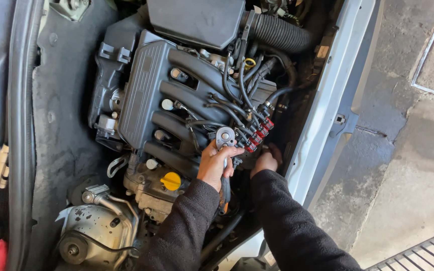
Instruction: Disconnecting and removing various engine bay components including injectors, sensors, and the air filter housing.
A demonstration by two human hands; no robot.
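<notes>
Ratchet (224,138) clenched in left hand (216,163), head just beside red connectors (258,133) on engine (177,95). Right hand (266,160) reaches down below those connectors; grip can't tell.

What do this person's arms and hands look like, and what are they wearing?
Both arms are covered by long, dark charcoal sleeves of a soft, fleece-like fabric that end at the wrists. The left hand and the right hand are bare: no gloves. No rings, watch or markings show on them.

Eng bay (66,150) w/ manifold (177,95), yellow cap (171,181)
</notes>
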